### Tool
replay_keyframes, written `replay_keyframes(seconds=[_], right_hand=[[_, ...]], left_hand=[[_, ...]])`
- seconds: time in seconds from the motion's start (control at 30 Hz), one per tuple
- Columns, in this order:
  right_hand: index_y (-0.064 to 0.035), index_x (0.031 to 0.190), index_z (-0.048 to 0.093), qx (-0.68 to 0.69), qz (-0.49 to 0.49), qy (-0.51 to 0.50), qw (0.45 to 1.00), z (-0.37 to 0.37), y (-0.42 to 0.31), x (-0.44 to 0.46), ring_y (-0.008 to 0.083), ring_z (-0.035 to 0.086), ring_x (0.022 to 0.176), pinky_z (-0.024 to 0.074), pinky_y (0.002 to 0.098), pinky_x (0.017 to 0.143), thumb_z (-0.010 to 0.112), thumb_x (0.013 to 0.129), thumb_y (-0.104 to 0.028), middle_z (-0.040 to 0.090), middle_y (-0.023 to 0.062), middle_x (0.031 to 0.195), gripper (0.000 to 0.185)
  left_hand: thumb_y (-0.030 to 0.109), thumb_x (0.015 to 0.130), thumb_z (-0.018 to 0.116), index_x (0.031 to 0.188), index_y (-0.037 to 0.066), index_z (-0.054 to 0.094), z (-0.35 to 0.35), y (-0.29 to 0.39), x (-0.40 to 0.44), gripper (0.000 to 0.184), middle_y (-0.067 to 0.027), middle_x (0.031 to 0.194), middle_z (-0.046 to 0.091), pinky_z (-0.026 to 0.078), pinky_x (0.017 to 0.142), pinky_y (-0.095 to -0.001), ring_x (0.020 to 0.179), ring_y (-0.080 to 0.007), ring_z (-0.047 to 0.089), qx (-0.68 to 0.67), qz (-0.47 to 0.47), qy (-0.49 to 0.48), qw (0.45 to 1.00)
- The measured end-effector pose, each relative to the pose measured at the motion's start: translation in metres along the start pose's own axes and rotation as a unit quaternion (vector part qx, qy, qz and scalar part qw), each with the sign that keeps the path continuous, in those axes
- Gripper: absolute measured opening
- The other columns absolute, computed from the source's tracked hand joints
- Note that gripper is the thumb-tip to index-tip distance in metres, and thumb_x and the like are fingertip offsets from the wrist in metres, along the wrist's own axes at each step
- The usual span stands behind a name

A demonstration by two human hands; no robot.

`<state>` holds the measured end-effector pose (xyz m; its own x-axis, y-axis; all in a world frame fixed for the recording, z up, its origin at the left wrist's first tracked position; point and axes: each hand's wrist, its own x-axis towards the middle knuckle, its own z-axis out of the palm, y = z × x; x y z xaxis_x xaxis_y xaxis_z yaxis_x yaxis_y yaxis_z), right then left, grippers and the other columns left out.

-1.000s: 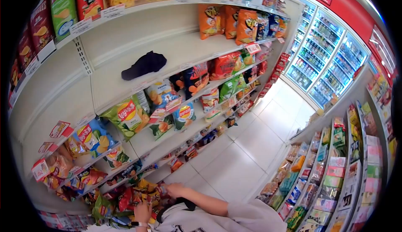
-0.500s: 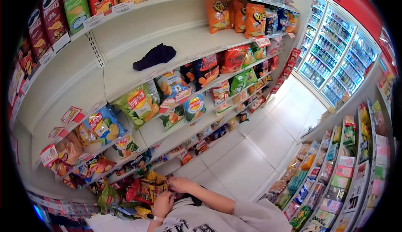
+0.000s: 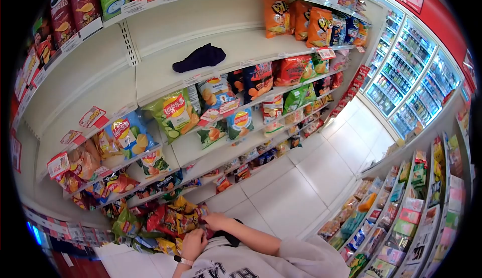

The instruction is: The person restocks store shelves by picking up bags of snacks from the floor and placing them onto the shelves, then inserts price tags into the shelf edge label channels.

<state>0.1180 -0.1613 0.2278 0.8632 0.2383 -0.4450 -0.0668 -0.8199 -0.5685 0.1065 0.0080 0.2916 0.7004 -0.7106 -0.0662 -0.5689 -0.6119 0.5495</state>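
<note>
Low in the view, both my hands are at a heap of snack bags (image 3: 170, 221) in red, yellow and green packaging. My left hand (image 3: 195, 244), with a watch (image 3: 183, 261) on its wrist, has curled fingers at the near edge of the heap; what they hold is hidden. My right hand (image 3: 217, 222) closes at the heap's right side, against a snack bag (image 3: 202, 211). A dark part, which I cannot make out, lies beneath my right forearm. Above, a crumpled dark cloth (image 3: 200, 58) rests on the bare shelf (image 3: 155, 80).
Shelves ahead hold several Lay's bags (image 3: 175, 111), orange snack bags (image 3: 321, 26) and Pringles cans (image 3: 84, 4). A tiled aisle floor (image 3: 281, 185) runs towards glass-doored drink coolers (image 3: 401, 72). Packed shelves (image 3: 396, 207) line the right side.
The view has shifted, so the shelves sit slightly further right and higher or lower in places. Both hands stay at the heap of snack bags, nearly in the same pose.
</note>
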Motion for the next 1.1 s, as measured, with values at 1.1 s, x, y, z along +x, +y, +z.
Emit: replay_keyframes(seconds=[1.1], right_hand=[[-0.0008,0.093,0.061,-0.202,-0.206,-0.161,0.944,0.077,-0.061,-0.006,0.0386,0.059,0.094,0.0489,0.0440,0.079,0.059,0.077,-0.019,0.062,0.0224,0.098,0.024]], left_hand=[[0.013,0.071,0.057,0.086,0.003,0.058,0.024,-0.009,-0.128,0.018,-0.0088,0.080,0.061,0.045,0.074,-0.0356,0.078,-0.0247,0.060,-0.067,-0.139,0.254,0.955]])
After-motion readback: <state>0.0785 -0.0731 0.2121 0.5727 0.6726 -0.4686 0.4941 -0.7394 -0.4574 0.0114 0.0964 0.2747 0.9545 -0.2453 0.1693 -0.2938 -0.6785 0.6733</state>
